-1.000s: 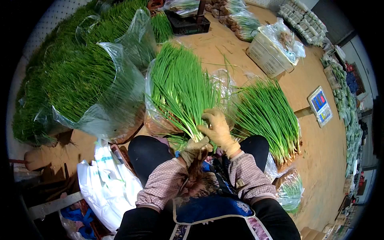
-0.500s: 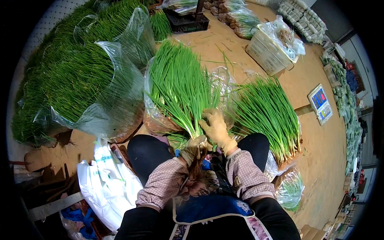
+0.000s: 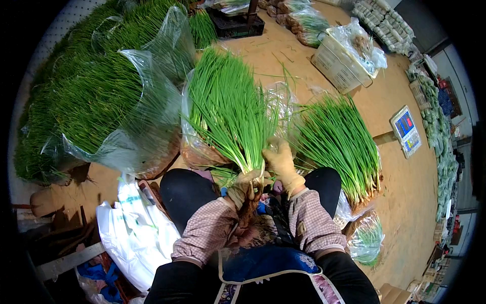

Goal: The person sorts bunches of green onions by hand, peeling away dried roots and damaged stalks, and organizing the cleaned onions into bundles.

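My left hand (image 3: pixel 245 185), in a soiled glove, is closed round the root end of a bunch of green onions (image 3: pixel 251 142). The brown roots hang below that grip, and the green tops fan out away from me over more green onions in a clear plastic bag (image 3: pixel 188 134). Just right of the stems is my right hand (image 3: pixel 284 164), in a tan glove, its fingers apart and bent with nothing visible in them; some fingertips are blurred. A second pile of green onions (image 3: pixel 338 144) lies to the right, roots towards me.
Large clear bags of green onions (image 3: pixel 96 101) crowd the left. White plastic bags (image 3: pixel 134 233) lie beside my left knee. A cream crate (image 3: pixel 341 63), a black crate (image 3: pixel 235 25) and a digital scale display (image 3: pixel 405 131) stand further off. A small wrapped bundle (image 3: pixel 365 238) sits near my right knee.
My right hand has shifted slightly right and down, away from the stems. My left hand keeps its grip on the green onions, and more of the root end now shows.
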The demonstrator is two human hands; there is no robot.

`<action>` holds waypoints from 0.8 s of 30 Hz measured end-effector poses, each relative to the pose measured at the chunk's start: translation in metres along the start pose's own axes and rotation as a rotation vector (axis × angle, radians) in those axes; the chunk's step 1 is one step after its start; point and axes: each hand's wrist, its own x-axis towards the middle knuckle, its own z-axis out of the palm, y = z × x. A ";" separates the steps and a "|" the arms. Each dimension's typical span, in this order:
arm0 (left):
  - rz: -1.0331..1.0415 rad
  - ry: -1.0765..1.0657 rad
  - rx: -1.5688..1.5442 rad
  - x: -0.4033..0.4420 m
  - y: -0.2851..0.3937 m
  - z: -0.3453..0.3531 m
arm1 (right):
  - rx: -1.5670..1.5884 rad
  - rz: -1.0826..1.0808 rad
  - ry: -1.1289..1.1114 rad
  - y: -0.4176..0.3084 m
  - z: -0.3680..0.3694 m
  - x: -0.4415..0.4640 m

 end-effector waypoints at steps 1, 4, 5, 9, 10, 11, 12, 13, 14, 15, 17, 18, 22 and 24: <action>-0.001 0.000 0.000 0.007 -0.010 -0.013 | -0.508 -0.379 0.186 -0.006 0.002 -0.004; 0.282 0.015 0.659 0.027 -0.034 -0.044 | -0.984 -0.827 0.246 -0.019 0.011 -0.010; 0.578 0.014 0.863 0.027 -0.029 -0.039 | -0.947 -0.893 0.118 -0.020 0.012 -0.010; 1.148 0.188 1.437 0.029 -0.032 -0.037 | -1.137 -0.743 0.113 -0.005 0.016 -0.008; 1.148 0.185 1.440 0.040 -0.044 -0.048 | -1.117 -0.759 0.121 -0.001 0.016 -0.004; 0.985 0.181 1.210 0.060 -0.066 -0.070 | -1.115 -0.758 0.124 -0.003 0.017 -0.003; 0.900 0.173 1.098 0.061 -0.066 -0.071 | -1.112 -0.721 0.096 -0.005 0.017 -0.002; 0.820 0.173 0.982 0.061 -0.067 -0.073 | -1.109 -0.684 0.069 -0.007 0.018 -0.001; 0.957 0.142 1.185 0.043 -0.045 -0.057 | -1.109 -0.684 0.074 -0.007 0.018 0.003; 1.095 0.108 1.387 0.035 -0.035 -0.049 | -1.158 -0.705 0.042 -0.005 0.018 0.007; 0.855 0.110 1.156 0.044 -0.046 -0.054 | -1.207 -0.727 0.011 -0.006 0.018 0.010; 0.736 0.104 1.044 0.046 -0.049 -0.057 | -1.210 -0.716 0.016 -0.008 0.018 0.010; 0.595 -0.150 0.208 0.025 -0.022 -0.034 | -0.991 -0.894 0.094 -0.021 0.023 -0.006; 0.641 -0.223 0.541 0.011 -0.007 -0.037 | -0.958 -0.824 -0.039 -0.019 0.021 -0.023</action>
